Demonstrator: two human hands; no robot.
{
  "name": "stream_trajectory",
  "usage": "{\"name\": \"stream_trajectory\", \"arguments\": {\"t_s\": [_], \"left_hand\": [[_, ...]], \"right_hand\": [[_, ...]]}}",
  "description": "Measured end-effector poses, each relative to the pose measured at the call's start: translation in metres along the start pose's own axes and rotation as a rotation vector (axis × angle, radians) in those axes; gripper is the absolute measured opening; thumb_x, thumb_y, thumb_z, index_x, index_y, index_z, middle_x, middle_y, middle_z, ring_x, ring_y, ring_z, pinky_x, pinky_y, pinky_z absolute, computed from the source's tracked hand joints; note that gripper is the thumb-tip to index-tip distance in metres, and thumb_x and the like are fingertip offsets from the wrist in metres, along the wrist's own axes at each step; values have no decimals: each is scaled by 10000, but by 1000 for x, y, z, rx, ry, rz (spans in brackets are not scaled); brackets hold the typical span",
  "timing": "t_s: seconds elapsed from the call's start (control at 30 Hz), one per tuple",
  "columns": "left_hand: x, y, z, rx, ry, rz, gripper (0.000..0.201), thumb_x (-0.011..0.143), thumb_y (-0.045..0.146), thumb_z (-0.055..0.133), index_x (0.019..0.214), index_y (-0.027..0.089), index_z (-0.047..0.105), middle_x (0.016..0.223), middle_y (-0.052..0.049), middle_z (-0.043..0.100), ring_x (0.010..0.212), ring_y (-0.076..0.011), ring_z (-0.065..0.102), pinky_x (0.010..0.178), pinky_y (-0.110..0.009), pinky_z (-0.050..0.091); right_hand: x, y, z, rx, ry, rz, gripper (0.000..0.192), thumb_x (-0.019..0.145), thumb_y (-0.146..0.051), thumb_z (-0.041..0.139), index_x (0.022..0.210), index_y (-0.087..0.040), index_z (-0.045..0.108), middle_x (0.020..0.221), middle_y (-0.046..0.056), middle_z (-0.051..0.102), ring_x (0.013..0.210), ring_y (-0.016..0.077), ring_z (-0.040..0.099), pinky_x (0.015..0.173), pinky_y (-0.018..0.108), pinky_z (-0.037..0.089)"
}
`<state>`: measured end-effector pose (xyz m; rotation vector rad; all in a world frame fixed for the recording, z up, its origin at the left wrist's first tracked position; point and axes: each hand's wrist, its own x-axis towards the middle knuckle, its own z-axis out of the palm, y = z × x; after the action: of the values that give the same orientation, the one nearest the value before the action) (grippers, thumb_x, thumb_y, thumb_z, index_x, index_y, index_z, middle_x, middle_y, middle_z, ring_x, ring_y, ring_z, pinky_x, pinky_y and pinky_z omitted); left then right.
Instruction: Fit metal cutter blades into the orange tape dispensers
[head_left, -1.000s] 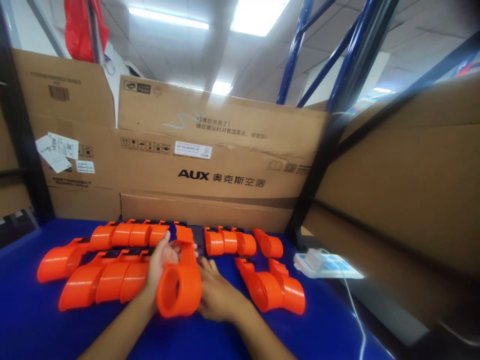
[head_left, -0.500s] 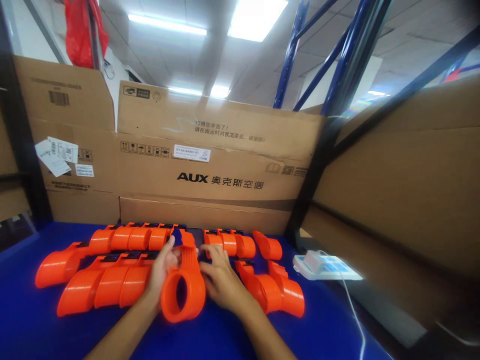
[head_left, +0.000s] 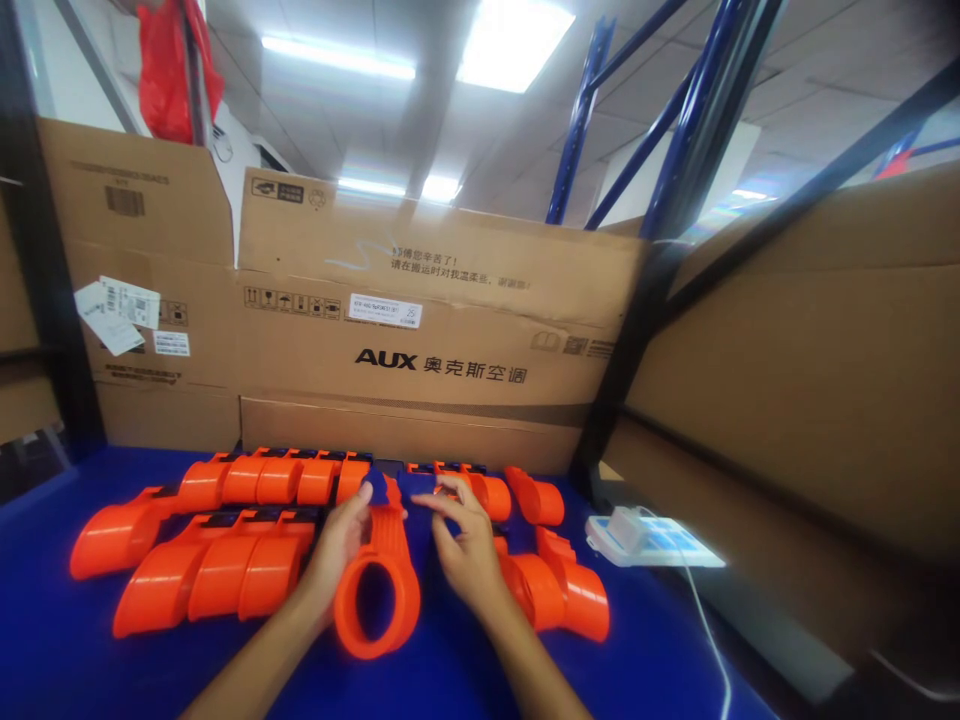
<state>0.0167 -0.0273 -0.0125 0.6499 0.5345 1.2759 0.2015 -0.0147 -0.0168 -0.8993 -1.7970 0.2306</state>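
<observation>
My left hand (head_left: 346, 530) is closed around the upper handle of an orange plastic part with a ring (head_left: 409, 600) at its lower end. The ring faces me and tilts toward the table. A dark blue piece (head_left: 377, 487) sits at the top of this part, by my left thumb. Just to the right, my right hand (head_left: 465, 535) hovers with thumb and fingers apart, its fingertips close to the top of the part but not on it. Nothing shows between those fingers. My left fingers are partly hidden behind the handle.
Rows of similar orange ring parts (head_left: 217, 575) lie left and right on the blue table (head_left: 262, 670), several with dark tops. A white power strip (head_left: 675, 540) with a plug and cable is at right. A cardboard sheet (head_left: 450, 310) stands behind, between dark rack posts (head_left: 622, 380).
My right hand has pulled back to the right from the orange part, and its fingers have spread. The part in my left hand has shifted slightly right and down.
</observation>
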Motion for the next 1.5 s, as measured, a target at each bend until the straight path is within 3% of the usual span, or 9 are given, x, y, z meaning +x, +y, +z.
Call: {"name": "stream_trajectory", "arguments": {"t_s": [0.1, 0.2, 0.37, 0.5, 0.63, 0.87, 1.5], "left_hand": [[0, -3, 0, -1, -36, -15, 429, 777, 445, 732, 1048, 112, 732, 911, -146, 784, 899, -300, 739, 778, -343, 576], [-1, -4, 0, -23, -79, -47, 415, 799, 470, 704, 1041, 134, 732, 919, -143, 784, 888, -299, 743, 763, -354, 583], [0, -4, -1, -14, -48, -66, 370, 782, 448, 721, 994, 145, 737, 886, -137, 784, 873, -298, 746, 768, -364, 586], [-2, -5, 4, -10, -74, -43, 378, 776, 429, 732, 1024, 143, 732, 915, -136, 782, 917, -300, 737, 817, -381, 575], [-3, -6, 7, 54, -75, 98, 404, 752, 378, 765, 1088, 160, 714, 1017, -119, 771, 998, -298, 710, 884, -386, 543], [2, -8, 0, 170, 67, 223, 512, 701, 314, 822, 1174, 212, 655, 1091, -85, 747, 969, -243, 702, 843, -316, 520], [-1, -4, 6, 155, 52, 323, 408, 695, 261, 825, 1080, 227, 696, 1109, -57, 722, 965, -209, 679, 823, -280, 520]], "right_hand": [[1, -3, 2, 165, 25, 89, 381, 957, -224, 485, 1298, -311, 629, 1258, 79, 593, 1146, 210, 575, 1028, 411, 436], [0, -1, 8, 359, 60, 267, 480, 971, -387, 508, 1440, -287, 476, 1341, 83, 592, 1250, 229, 542, 1089, 439, 401], [-6, 4, 19, 525, 37, 494, 551, 895, -567, 577, 1336, -238, 599, 1423, 80, 557, 1371, 279, 447, 1157, 504, 318], [-4, -6, 19, 639, 40, 473, 551, 865, -561, 629, 1330, -267, 601, 1397, 66, 584, 1343, 285, 483, 1141, 522, 339], [2, -14, 10, 705, -10, 416, 499, 833, -501, 700, 1278, -282, 643, 1322, 63, 646, 1269, 299, 554, 1111, 524, 374], [8, -10, -6, 585, -23, 317, 426, 810, -447, 735, 1195, -267, 704, 1276, 78, 675, 1229, 314, 576, 1084, 540, 396], [7, -15, -6, 467, -110, 240, 367, 822, -407, 739, 1161, -269, 714, 1195, 71, 716, 1164, 299, 620, 1068, 529, 412]]}}
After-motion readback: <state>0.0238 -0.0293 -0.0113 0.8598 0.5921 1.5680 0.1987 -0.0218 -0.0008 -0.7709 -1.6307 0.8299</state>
